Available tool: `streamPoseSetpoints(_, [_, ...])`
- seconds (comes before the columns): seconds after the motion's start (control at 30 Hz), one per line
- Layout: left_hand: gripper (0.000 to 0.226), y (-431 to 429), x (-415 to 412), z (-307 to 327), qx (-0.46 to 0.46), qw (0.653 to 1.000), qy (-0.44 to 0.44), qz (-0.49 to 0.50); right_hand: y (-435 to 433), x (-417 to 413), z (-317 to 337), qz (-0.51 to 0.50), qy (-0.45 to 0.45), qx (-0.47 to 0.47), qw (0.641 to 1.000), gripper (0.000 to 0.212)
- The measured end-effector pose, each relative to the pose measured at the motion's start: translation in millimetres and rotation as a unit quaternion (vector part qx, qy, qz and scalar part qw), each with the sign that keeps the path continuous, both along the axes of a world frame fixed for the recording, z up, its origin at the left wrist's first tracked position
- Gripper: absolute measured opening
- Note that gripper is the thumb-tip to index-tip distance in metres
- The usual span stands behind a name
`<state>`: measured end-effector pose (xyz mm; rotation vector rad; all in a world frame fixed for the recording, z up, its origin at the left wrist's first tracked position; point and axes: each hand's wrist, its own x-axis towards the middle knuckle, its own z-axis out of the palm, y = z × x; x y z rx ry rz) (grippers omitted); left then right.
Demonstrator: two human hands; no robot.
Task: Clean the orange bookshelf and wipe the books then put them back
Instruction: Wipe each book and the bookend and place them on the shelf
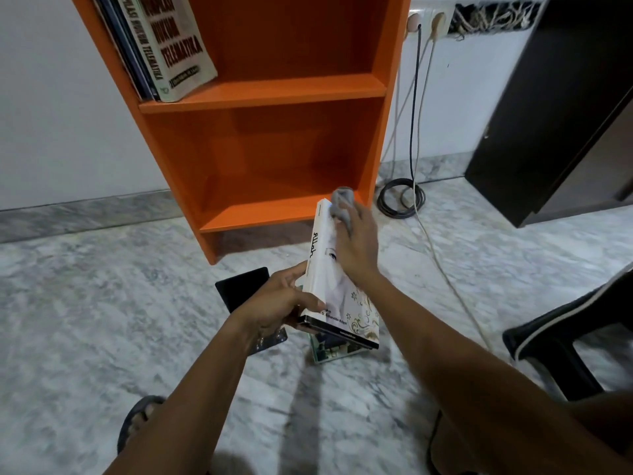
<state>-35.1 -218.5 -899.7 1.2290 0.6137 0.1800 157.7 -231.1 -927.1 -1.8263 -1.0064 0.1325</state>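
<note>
Right hand [356, 240] clenched on a grey cloth [340, 204], pressing it on the far end of the white book [330, 275]'s cover. Left hand [277, 303] grips that book's near-left edge, tilted, above the floor. Orange bookshelf [274, 90] just beyond: two shelf bays visible, lower one bare, upper holds several leaning books [164, 46], count unclear, tops cut off. Two more books on the floor: black book [243, 286] left, green book [329, 349] mostly hidden under the held one.

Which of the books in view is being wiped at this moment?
The white book, gripped by the left hand while the right hand rubs a grey cloth on it. Others sit shelved or on the floor.
</note>
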Motion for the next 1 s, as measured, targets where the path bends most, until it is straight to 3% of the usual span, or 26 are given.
streamPoseSetpoints(0.13, [0.071, -2.3, 0.4, -3.9, -0.006, 1.000, 0.006, 0.026, -20.3, -39.0, 15.2, 0.156, -0.023, 0.050, 0.986, 0.034])
streamPoseSetpoints(0.27, [0.056, 3.4, -1.2, -9.4, -0.007, 0.994, 0.025, 0.105, -48.3, -67.7, 2.9, 0.245, 0.032, 0.056, 0.967, 0.039])
streamPoseSetpoints(0.37, [0.045, 7.3, -5.0, -11.4, 0.009, 0.991, 0.016, 0.135, -65.3, -83.5, -17.3, 0.233, 0.060, 0.079, 0.967, 0.040])
streamPoseSetpoints(0.57, [0.071, 16.3, -8.7, 1.3, -0.005, 0.992, -0.032, 0.124, -86.6, -66.3, -47.8, 0.116, -0.009, 0.087, 0.989, 0.042])
streamPoseSetpoints(0.63, [0.071, 21.2, -11.9, 10.3, -0.002, 0.991, -0.037, 0.128, -78.1, -56.6, -40.7, 0.024, 0.086, 0.054, 0.995, 0.036])
streamPoseSetpoints(0.7, [0.073, 25.5, -16.2, 17.4, -0.011, 0.991, -0.043, 0.126, -64.8, -34.4, -27.0, -0.047, 0.228, 0.003, 0.973, 0.025])
streamPoseSetpoints(0.73, [0.073, 28.4, -18.8, 20.4, -0.012, 0.991, -0.048, 0.122, -58.1, -22.3, -16.0, -0.037, 0.337, -0.006, 0.941, 0.024])
streamPoseSetpoints(0.8, [0.073, 32.9, -23.3, 23.9, -0.028, 0.992, -0.067, 0.103, -50.3, -2.1, 0.2, 0.065, 0.562, 0.011, 0.824, 0.043])
streamPoseSetpoints(0.87, [0.075, 36.8, -26.0, 27.8, -0.050, 0.992, -0.083, 0.083, -50.0, 5.2, 14.6, 0.153, 0.622, 0.033, 0.767, 0.058])
streamPoseSetpoints(0.9, [0.073, 39.1, -25.2, 28.7, -0.049, 0.992, -0.080, 0.084, -50.4, 6.1, 19.5, 0.187, 0.620, 0.038, 0.761, 0.074])
streamPoseSetpoints(0.97, [0.062, 42.1, -20.9, 31.7, 0.009, 0.993, -0.044, 0.112, -47.7, 5.4, 29.5, 0.222, 0.584, 0.032, 0.780, 0.097])
streamPoseSetpoints(1.0, [0.056, 43.5, -16.7, 33.6, 0.090, 0.987, -0.006, 0.136, -46.1, 3.5, 34.3, 0.211, 0.543, 0.036, 0.812, 0.085])
